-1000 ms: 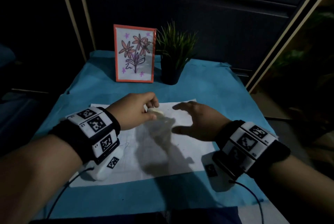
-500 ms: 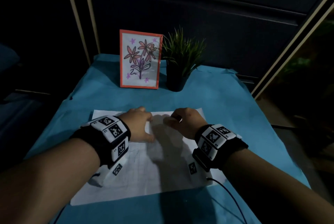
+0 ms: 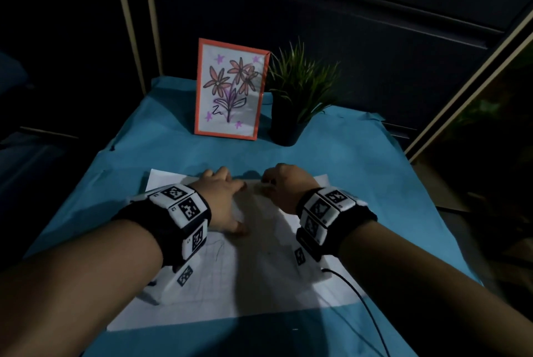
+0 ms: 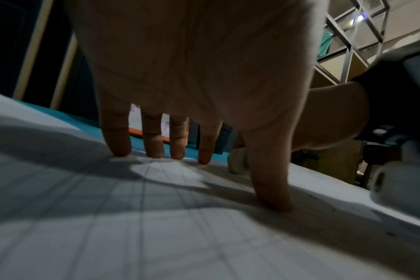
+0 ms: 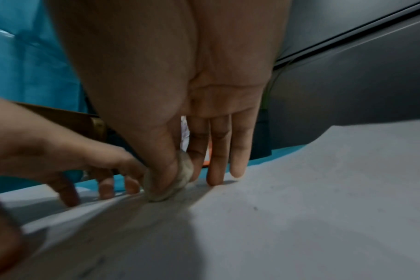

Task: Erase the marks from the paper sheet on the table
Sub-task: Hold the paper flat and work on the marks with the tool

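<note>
Both hands are down on the paper sheet, which lies flat on the blue table cover in front of the person. In the right wrist view the right hand pinches a small, rounded, grubby white eraser between thumb and forefinger, its lower edge pressed onto the sheet near the far edge. The left hand lies spread with straight fingers and thumb planted on the paper, just beside the eraser, gripping nothing.

To do this step well, I judge the left hand should bear down close to the rubbing spot so the thin sheet cannot buckle or slide. Short, light strokes directed away from the holding fingers should work best, with the eraser turned to a cleaner face since its surface looks soiled and could smear. Working so near the far edge, too hard a push could crumple it.

The sheet is white with a faint ruled grid. A thin dark scribble shows by the left wrist, and tiny dark specks, perhaps crumbs, dot the surface. Marks under the eraser itself are too dim to make out
</note>
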`<state>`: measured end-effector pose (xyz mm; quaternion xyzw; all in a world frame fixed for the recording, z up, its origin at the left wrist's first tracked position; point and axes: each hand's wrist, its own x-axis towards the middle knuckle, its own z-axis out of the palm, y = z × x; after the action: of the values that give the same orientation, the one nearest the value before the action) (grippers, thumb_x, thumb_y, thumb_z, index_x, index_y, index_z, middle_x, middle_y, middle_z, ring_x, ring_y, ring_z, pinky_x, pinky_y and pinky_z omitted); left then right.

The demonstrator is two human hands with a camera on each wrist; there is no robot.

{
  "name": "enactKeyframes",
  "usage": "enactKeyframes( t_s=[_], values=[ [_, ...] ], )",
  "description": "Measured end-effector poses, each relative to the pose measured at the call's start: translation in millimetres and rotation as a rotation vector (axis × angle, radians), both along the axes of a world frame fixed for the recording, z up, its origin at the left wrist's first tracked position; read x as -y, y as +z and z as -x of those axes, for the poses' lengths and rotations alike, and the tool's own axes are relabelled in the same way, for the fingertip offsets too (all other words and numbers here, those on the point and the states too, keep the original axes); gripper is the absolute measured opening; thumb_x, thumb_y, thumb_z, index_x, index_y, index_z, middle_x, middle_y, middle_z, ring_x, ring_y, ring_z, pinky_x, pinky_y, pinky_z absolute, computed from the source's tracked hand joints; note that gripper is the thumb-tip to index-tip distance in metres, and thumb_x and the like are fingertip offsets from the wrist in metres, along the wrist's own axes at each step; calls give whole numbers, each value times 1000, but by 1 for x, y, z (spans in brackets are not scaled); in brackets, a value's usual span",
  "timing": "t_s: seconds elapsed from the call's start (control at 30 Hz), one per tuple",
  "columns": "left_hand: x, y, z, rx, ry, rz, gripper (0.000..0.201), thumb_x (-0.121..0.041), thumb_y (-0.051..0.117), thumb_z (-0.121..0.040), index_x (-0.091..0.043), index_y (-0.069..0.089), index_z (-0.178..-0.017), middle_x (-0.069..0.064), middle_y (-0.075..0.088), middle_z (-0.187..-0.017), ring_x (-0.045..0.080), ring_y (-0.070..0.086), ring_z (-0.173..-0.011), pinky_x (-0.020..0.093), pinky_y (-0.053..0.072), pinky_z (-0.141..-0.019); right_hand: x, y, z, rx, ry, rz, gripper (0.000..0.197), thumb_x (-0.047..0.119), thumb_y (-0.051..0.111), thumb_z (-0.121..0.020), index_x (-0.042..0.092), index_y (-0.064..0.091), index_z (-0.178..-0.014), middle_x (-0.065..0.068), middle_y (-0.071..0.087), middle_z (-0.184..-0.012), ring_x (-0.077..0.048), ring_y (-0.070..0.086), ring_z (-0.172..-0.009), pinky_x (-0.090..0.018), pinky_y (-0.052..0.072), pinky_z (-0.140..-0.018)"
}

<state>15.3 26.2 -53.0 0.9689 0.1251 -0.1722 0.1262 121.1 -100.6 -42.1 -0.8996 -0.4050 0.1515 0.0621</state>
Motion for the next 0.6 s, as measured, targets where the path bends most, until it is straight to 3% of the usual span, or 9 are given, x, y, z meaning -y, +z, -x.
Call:
enactKeyframes(
  t_s=[0.13, 0.33, 0.47, 0.6],
  values=[
    [-1, -1, 1, 1, -21, -6, 87, -65, 69, -70, -30, 33, -142, 3, 34, -128, 27, 33, -122, 36, 36, -102, 7, -1, 6, -23, 34, 37, 31, 34, 58, -89, 21, 66, -116, -5, 61, -119, -25, 56, -111, -29, 45, -90],
    [-1, 1, 2, -17, -13, -19, 79, -66, 68, -72, -26, 40, -134, 3, 34, -130, 26, 33, -122, 37, 36, -102, -8, 5, 7, 61, 25, 14, 29, 29, 55, -91, 21, 65, -117, -8, 59, -120, -30, 55, -113, -34, 47, -91],
    [-1, 1, 2, -36, -38, -15, 91, -66, 68, -71, -32, 28, -146, 4, 32, -133, 27, 32, -126, 37, 33, -106, 4, 1, 16, 8, 72, 54, 28, 30, 56, -90, 24, 67, -116, -6, 61, -118, -27, 55, -111, -26, 43, -85],
    [1, 0, 6, -49, -41, -15, 102, -72, 69, -63, -32, 26, -146, 1, 31, -132, 25, 30, -125, 40, 35, -106, 3, 3, 16, 23, 45, 57, 26, 35, 56, -88, 28, 68, -111, -2, 64, -115, -26, 57, -109, -29, 46, -86]
  ],
)
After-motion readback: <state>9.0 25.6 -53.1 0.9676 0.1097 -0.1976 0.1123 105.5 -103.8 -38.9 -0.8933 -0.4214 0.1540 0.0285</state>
